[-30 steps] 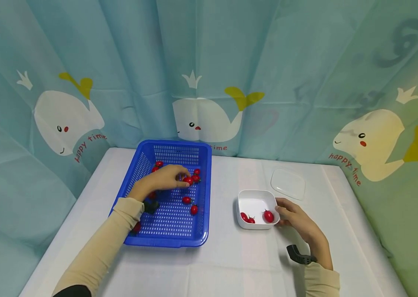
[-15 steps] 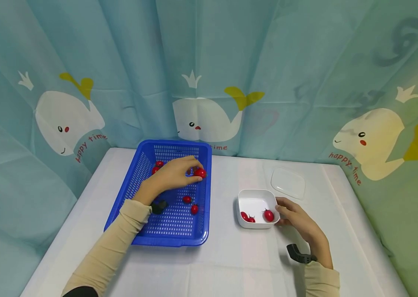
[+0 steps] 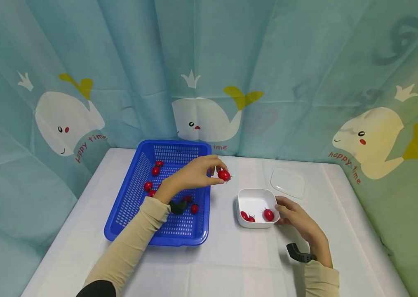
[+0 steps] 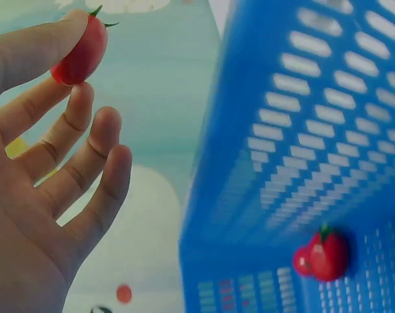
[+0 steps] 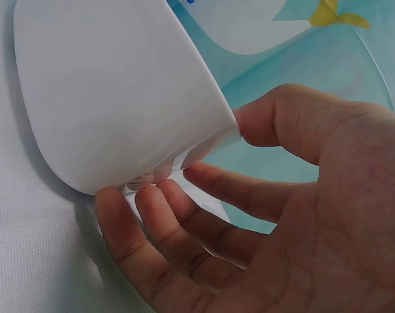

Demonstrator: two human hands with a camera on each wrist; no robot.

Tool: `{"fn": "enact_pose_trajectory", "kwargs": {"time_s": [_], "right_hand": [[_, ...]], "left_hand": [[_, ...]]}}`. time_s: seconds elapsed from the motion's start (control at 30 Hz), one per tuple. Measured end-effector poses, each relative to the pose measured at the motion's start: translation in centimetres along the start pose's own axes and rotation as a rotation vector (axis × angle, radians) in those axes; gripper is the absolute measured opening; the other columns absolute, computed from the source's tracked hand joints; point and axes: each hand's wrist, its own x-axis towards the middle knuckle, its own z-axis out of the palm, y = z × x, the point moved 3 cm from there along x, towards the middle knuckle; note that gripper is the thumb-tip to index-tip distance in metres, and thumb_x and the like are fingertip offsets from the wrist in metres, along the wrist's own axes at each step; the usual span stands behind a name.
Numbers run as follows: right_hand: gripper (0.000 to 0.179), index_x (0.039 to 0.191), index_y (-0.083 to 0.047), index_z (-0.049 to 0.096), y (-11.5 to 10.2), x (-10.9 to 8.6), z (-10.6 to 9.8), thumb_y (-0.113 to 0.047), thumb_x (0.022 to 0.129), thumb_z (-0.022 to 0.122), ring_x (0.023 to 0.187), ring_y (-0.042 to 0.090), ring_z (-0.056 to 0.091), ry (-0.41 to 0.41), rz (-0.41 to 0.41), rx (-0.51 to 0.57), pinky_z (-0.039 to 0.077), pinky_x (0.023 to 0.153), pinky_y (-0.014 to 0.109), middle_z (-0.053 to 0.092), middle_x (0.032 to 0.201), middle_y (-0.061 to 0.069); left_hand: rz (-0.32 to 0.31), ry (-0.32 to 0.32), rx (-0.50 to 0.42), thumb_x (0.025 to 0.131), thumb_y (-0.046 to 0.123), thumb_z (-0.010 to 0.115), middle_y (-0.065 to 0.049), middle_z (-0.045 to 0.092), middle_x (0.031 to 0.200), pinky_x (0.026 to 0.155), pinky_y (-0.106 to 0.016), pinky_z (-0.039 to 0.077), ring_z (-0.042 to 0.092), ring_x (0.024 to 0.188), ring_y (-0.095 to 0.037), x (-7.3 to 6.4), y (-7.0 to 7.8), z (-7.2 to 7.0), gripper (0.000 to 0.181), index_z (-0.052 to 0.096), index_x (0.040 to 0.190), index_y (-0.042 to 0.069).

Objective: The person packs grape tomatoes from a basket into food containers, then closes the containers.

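Note:
My left hand (image 3: 198, 173) pinches a red cherry tomato (image 4: 83, 52) with green leaf tips between thumb and forefinger. It hovers just past the right rim of the blue perforated basket (image 3: 157, 242), the other fingers loosely bent. Inside the basket lie several more cherry tomatoes (image 3: 156, 170), some hidden by my forearm. My right hand (image 3: 298, 218) holds the right side of a small white square container (image 3: 255, 200), thumb at its rim and fingertips against its outer wall (image 5: 119, 98). Three cherry tomatoes (image 3: 268, 214) rest along the container's near side.
A clear lid (image 3: 288, 182) lies flat behind the container. White cloth (image 3: 220, 264) covers the table, and a blue-green whale-print curtain (image 3: 287, 82) hangs along its back and sides. Dark wrist straps (image 3: 299, 254) are worn at both wrists.
My left hand, with the cherry tomato, has moved right from the middle of the basket to beyond its right rim. The right hand and the white container have stayed put.

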Motion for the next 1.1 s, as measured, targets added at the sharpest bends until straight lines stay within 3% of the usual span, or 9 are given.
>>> {"fn": "enact_pose_trajectory", "kwargs": {"time_s": [0.33, 0.5, 0.77, 1.1], "right_hand": [[0.055, 0.154, 0.003, 0.04, 0.1, 0.1, 0.2, -0.027, 0.109, 0.05, 0.105, 0.014, 0.064, 0.008, 0.017, -0.018, 0.06, 0.085, 0.025, 0.048, 0.152, 0.028], [0.056, 0.155, 0.003, 0.039, 0.0, 0.0, 0.2, -0.027, 0.109, 0.05, 0.108, 0.018, 0.063, 0.01, 0.028, -0.021, 0.059, 0.086, 0.025, 0.046, 0.154, 0.027], [0.057, 0.157, 0.002, 0.037, 0.1, 0.1, 0.1, -0.027, 0.109, 0.05, 0.111, 0.023, 0.063, 0.013, 0.055, -0.026, 0.059, 0.087, 0.025, 0.046, 0.155, 0.027], [0.058, 0.157, 0.002, 0.036, -0.2, 0.0, 0.1, -0.027, 0.109, 0.049, 0.112, 0.022, 0.063, 0.004, 0.053, -0.025, 0.059, 0.088, 0.026, 0.045, 0.155, 0.027]], "left_hand": [[0.078, -0.051, -0.101, 0.092, 0.027, 0.08, 0.002, 0.069, 0.113, 0.082, -0.022, 0.054, 0.061, 0.093, -0.013, 2.4, 1.0, 1.8, 0.034, 0.074, 0.124, 0.02], [0.103, -0.084, -0.121, 0.092, 0.025, 0.08, 0.002, 0.068, 0.112, 0.083, -0.021, 0.054, 0.062, 0.093, -0.012, 3.5, 1.9, 2.6, 0.033, 0.074, 0.124, 0.019], [0.081, -0.176, -0.15, 0.094, 0.025, 0.078, 0.0, 0.068, 0.119, 0.08, -0.019, 0.055, 0.063, 0.098, -0.012, 5.2, 3.5, 4.1, 0.033, 0.072, 0.127, 0.02], [0.15, -0.278, -0.202, 0.096, 0.025, 0.076, 0.001, 0.069, 0.122, 0.085, -0.017, 0.053, 0.062, 0.099, -0.009, 7.1, 4.7, 6.7, 0.033, 0.071, 0.128, 0.018]]}}
